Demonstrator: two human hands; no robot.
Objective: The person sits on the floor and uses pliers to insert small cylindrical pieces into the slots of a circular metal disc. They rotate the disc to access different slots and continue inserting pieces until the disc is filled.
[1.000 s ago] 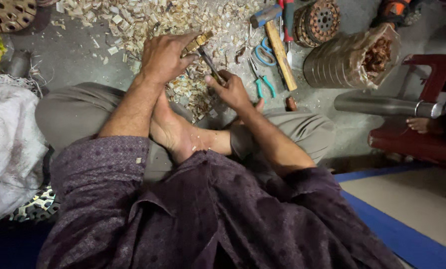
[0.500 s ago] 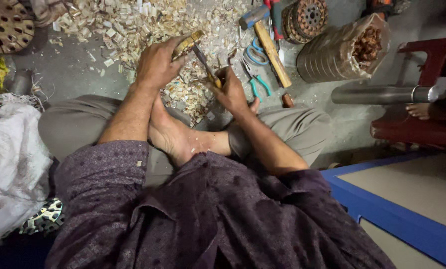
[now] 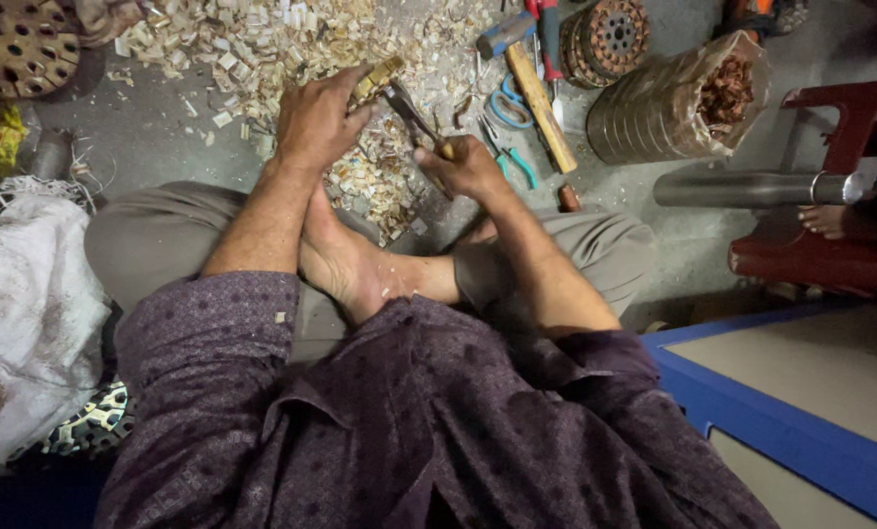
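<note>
I sit cross-legged on a grey floor, one bare foot (image 3: pixel 345 260) under my forearms. My left hand (image 3: pixel 313 120) grips a small tan, brass-coloured piece (image 3: pixel 377 76) at its fingertips. My right hand (image 3: pixel 468 165) is closed on the wooden handle of a dark metal tool (image 3: pixel 411 110). The tool's tip meets the small piece. Pale chips and scraps (image 3: pixel 262 44) lie spread on the floor beyond both hands.
A wooden-handled hammer (image 3: pixel 532 83), blue scissors (image 3: pixel 509 106) and green-handled pliers (image 3: pixel 517 167) lie right of my hands. A round slotted metal core (image 3: pixel 603 37), a clear bag of reddish bits (image 3: pixel 688 98), a metal pipe (image 3: pixel 752 188), a red stool (image 3: pixel 830 186), a white sack (image 3: pixel 27 313).
Both hands stay on the piece and the tool, with small shifts in their angle. The view has drifted slightly, so everything sits a little differently in frame.
</note>
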